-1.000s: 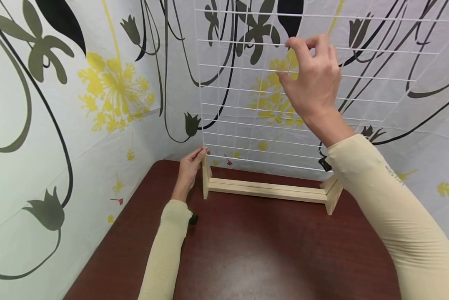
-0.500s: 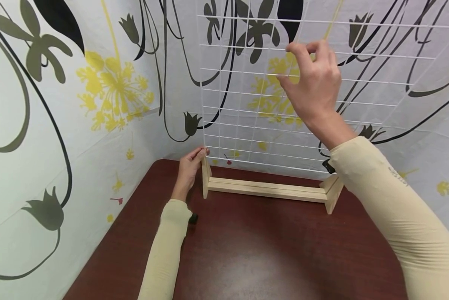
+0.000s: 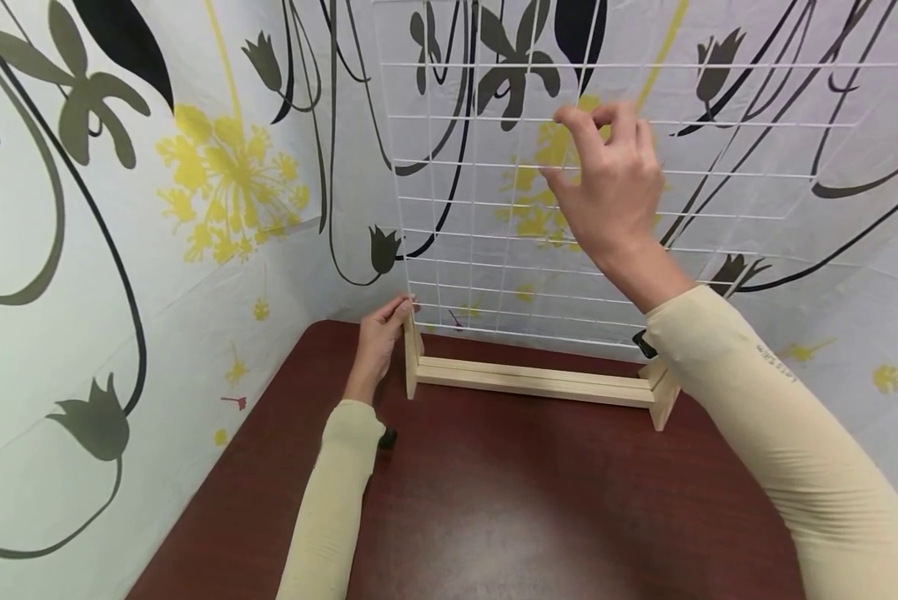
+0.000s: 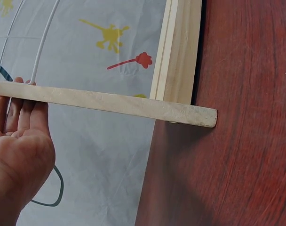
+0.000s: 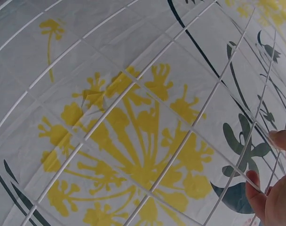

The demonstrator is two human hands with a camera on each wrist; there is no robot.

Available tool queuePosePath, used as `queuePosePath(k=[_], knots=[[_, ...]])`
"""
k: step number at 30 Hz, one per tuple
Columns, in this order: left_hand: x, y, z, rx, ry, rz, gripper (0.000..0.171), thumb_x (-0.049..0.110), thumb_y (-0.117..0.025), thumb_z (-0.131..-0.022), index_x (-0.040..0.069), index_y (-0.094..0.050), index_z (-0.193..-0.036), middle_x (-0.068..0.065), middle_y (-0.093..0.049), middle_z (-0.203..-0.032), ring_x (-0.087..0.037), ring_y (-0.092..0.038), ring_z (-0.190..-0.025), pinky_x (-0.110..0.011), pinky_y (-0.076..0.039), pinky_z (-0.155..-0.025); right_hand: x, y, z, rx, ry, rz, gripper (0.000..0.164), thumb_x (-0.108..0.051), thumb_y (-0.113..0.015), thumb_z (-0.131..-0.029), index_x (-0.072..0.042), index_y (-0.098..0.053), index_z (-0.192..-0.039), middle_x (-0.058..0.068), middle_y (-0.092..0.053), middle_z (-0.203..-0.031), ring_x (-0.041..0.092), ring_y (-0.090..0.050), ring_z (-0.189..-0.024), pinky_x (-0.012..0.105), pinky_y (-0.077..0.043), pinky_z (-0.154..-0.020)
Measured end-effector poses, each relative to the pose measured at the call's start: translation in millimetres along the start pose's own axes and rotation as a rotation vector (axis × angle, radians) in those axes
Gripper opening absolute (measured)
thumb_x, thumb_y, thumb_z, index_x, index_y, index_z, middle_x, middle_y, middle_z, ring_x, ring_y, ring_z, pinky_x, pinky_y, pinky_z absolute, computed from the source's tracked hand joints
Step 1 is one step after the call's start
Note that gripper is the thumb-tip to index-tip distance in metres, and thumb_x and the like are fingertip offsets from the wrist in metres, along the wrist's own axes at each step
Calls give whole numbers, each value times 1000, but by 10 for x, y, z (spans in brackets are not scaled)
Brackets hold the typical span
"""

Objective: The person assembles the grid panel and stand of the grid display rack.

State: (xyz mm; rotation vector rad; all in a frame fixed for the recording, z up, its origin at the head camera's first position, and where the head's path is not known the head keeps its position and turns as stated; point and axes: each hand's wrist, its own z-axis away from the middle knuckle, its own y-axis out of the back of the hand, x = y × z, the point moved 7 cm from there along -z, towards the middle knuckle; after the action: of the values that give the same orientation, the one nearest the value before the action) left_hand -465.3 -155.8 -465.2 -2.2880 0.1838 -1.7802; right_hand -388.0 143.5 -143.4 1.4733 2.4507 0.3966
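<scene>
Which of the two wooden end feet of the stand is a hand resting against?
The left foot, at the table's wall-side corner: the left hand rests its fingers against its upright edge. The right foot stands untouched; the right hand pinches the wire grid above.

Wire grid [image 3: 494,208]: thin metal rod, white coated, smooth, slight sheen. Stand [image 3: 539,382]: bare pale wood, unfinished, matt, grain visible, end at 3 o'clock in left wrist view looks rough-sawn. Counter [image 3: 509,500]: dark red-brown wood-grain finish, glossy, reflects light. Backdrop [image 3: 193,208]: printed cloth, matt, creased. Sleeves [image 3: 794,433]: beige knit fabric, matt.
</scene>
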Motion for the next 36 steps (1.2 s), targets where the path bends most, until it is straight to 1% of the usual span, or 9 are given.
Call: queuePosePath(k=[4,8,11,14,20,23,29,32,36], knots=[[8,21,29,13,-7,4,40,22,-73,-102,-1,-70,-135,-26,-70,-134,-37,-65,-133,-22,-57,-102,-27,-28,32,-11,-15,-8,46,-24,-87,-89,-25,-67,-130,17,-63,-123,40,-62,-101,62,-55,-78],[4,30,41,6,-4,-9,41,26,-72,-102,2,-70,-136,-23,-71,-134,-33,-65,-135,-25,-55,-106,-48,-31,50,-6,-4,-5,45,-25,-86,-90,-24,-67,-131,17,-62,-122,41,-62,-102,63,-56,-78],[7,16,39,-9,-7,-18,44,28,-72,-103,2,-69,-137,-25,-69,-136,-32,-64,-136,-29,-54,-110,-57,-18,60,11,-8,3,44,-25,-86,-90,-25,-67,-130,16,-63,-121,41,-63,-103,65,-56,-76],[15,12,43,-2,-6,-25,43,28,-72,-102,2,-69,-136,-25,-70,-136,-29,-67,-132,-30,-54,-110,-72,-15,72,15,-17,7,43,-24,-85,-91,-25,-68,-130,16,-63,-120,42,-64,-103,66,-56,-74],[26,19,63,23,17,-21,40,25,-73,-102,2,-71,-135,-10,-78,-126,-21,-71,-123,-26,-55,-107,-104,-42,107,3,-28,-7,43,-22,-84,-91,-26,-68,-131,16,-62,-121,41,-64,-105,65,-56,-74],[38,5,69,23,19,-8,39,23,-72,-103,1,-70,-135,-13,-77,-128,-20,-71,-122,-28,-54,-109,-108,-48,118,3,-34,-9,44,-20,-84,-91,-27,-67,-131,16,-62,-121,41,-64,-106,65,-56,-72],[60,-10,74,16,-4,-34,40,27,-72,-103,3,-71,-134,-22,-72,-134,-15,-70,-124,-35,-51,-114,-131,-76,143,-4,-36,-1,47,-17,-85,-89,-28,-66,-130,15,-62,-123,40,-65,-110,65,-56,-68],[63,-17,72,23,-21,-55,39,28,-73,-102,5,-73,-133,-20,-73,-132,-12,-70,-123,-37,-51,-115,-135,-83,148,-7,-36,6,47,-17,-86,-89,-28,-66,-130,14,-61,-124,39,-65,-111,65,-57,-68],[70,-41,68,37,-47,-82,38,29,-73,-102,6,-73,-132,-15,-77,-127,-10,-71,-120,-34,-52,-114,-128,-76,147,-6,-33,7,47,-17,-86,-90,-27,-65,-131,15,-61,-124,39,-64,-112,66,-57,-68]])
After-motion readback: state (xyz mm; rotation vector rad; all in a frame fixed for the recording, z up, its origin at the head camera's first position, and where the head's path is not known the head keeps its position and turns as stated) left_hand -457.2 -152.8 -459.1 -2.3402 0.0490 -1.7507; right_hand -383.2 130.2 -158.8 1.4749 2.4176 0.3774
